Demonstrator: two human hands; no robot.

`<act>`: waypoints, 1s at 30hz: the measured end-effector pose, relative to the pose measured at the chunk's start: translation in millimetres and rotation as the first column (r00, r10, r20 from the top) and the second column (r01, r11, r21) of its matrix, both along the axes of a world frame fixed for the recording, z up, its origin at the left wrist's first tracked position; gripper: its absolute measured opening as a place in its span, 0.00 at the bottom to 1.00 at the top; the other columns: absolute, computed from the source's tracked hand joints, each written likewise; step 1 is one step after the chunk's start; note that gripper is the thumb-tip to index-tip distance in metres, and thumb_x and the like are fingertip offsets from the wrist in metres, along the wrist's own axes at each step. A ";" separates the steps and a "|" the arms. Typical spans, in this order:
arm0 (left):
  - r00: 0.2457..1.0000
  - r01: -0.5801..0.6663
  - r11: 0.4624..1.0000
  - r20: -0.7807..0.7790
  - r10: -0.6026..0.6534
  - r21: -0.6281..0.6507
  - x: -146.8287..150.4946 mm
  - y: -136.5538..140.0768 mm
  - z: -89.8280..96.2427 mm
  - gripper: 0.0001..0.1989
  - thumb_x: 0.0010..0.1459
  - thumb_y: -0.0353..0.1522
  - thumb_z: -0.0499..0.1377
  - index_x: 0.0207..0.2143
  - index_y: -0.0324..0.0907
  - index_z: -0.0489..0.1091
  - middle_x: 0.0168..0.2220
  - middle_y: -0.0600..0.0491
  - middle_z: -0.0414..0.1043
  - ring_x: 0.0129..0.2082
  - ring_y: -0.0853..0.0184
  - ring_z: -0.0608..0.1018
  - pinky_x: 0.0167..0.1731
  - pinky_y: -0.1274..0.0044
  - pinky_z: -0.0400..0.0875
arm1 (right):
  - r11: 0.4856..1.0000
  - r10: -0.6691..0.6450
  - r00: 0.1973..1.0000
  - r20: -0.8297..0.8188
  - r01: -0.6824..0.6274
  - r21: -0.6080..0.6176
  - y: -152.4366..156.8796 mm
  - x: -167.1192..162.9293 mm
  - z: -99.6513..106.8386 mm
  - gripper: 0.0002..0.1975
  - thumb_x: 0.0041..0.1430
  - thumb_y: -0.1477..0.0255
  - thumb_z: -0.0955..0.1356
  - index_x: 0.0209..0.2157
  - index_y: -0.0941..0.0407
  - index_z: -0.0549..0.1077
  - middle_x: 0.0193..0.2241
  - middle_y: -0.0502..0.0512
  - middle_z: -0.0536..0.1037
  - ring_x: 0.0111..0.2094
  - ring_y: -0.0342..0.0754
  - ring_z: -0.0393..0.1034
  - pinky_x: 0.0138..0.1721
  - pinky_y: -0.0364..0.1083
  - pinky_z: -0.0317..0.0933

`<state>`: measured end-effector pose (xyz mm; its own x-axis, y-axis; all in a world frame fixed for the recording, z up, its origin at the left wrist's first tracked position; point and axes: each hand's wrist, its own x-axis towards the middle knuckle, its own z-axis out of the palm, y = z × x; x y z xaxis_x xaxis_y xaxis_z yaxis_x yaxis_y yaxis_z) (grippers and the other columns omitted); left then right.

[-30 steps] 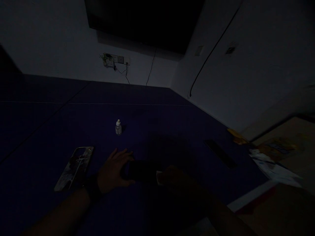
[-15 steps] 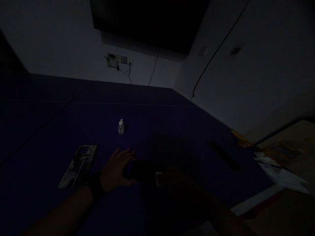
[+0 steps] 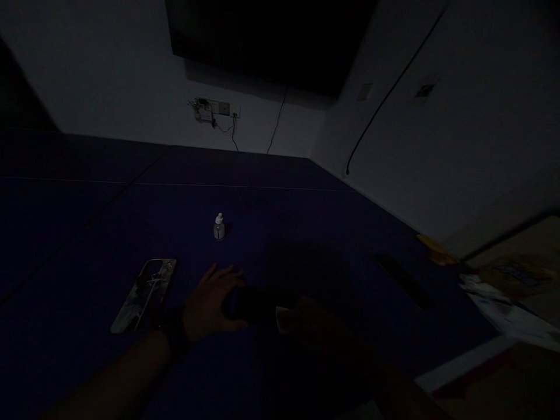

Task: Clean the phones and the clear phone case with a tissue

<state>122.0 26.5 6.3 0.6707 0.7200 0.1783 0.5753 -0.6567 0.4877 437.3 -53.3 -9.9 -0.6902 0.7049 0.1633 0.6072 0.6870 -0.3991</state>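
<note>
The scene is very dark. A dark flat slab, by its shape a phone (image 3: 258,300), lies low over the blue table (image 3: 284,216). My left hand (image 3: 212,303), with a dark band at its wrist, grips the phone's left end between thumb and fingers. My right hand (image 3: 310,321) is deep in shadow, its fingers closed on a small white cloth (image 3: 281,319) pressed at the phone's right part. Left of my left hand lies a patterned phone case (image 3: 146,294) with a camera cutout. Beyond the hands stands a small clear bottle (image 3: 219,227) with a white cap.
A long dark flat object (image 3: 405,280) lies to the right. At the right edge are crumpled white and yellow wrappers (image 3: 503,297). Behind the table, sockets with cables (image 3: 214,109) are on the wall, below a large dark screen (image 3: 271,41).
The view has shifted slightly, so things sit a little further right. The white cloth in my right hand has moved slightly left along the phone. My left hand keeps its grip.
</note>
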 end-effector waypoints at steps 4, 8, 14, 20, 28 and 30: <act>1.000 0.012 1.000 0.001 -0.012 0.001 0.2 -0.7 2.3 0.36 0.41 0.47 0.73 0.53 0.50 0.68 0.64 0.48 0.65 0.66 0.45 0.61 0.65 0.47 0.41 | 0.996 -0.091 0.996 -0.018 0.091 0.025 14.6 -5.3 1.2 0.17 0.66 0.75 0.62 0.53 0.51 0.74 0.50 0.58 0.79 0.46 0.50 0.72 0.48 0.51 0.63; 1.000 0.002 1.000 -0.013 -0.002 -0.013 1.0 -0.7 4.0 0.36 0.41 0.48 0.73 0.52 0.50 0.68 0.64 0.47 0.65 0.66 0.45 0.62 0.65 0.47 0.42 | 0.988 -0.143 0.990 0.005 0.143 0.064 33.9 -15.5 12.5 0.18 0.66 0.76 0.61 0.54 0.53 0.74 0.52 0.60 0.78 0.46 0.51 0.71 0.47 0.51 0.62; 1.000 -0.011 1.000 -0.028 0.011 -0.026 2.0 -1.4 5.1 0.35 0.40 0.46 0.73 0.51 0.50 0.69 0.64 0.48 0.64 0.67 0.45 0.60 0.65 0.47 0.42 | 0.996 -0.089 0.996 -0.023 0.089 -0.016 5.1 -15.4 4.0 0.18 0.64 0.76 0.63 0.51 0.49 0.74 0.44 0.55 0.81 0.40 0.49 0.73 0.40 0.47 0.64; 1.000 0.000 1.000 -0.017 -0.001 -0.025 1.3 -1.6 4.5 0.36 0.41 0.48 0.73 0.52 0.50 0.68 0.64 0.47 0.65 0.67 0.45 0.61 0.65 0.47 0.41 | 0.994 -0.109 0.994 -0.017 0.110 0.017 24.5 -18.0 9.9 0.17 0.67 0.75 0.61 0.52 0.51 0.74 0.47 0.57 0.79 0.43 0.50 0.72 0.45 0.51 0.63; 1.000 -0.011 0.999 -0.008 0.011 -0.033 2.3 -2.2 3.4 0.35 0.40 0.46 0.74 0.51 0.49 0.69 0.64 0.47 0.64 0.67 0.46 0.60 0.66 0.48 0.41 | 0.999 -0.029 0.999 0.022 0.028 0.018 15.4 -18.2 6.9 0.16 0.65 0.75 0.64 0.52 0.49 0.75 0.42 0.56 0.81 0.40 0.50 0.72 0.42 0.49 0.65; 1.000 -0.013 0.999 -0.004 0.013 -0.040 2.4 -2.4 3.8 0.35 0.40 0.47 0.74 0.51 0.50 0.69 0.64 0.48 0.64 0.67 0.46 0.60 0.66 0.48 0.40 | 0.999 -0.043 0.999 0.017 0.043 0.009 9.5 -16.3 1.9 0.17 0.65 0.74 0.64 0.53 0.48 0.74 0.43 0.55 0.81 0.41 0.51 0.72 0.42 0.50 0.65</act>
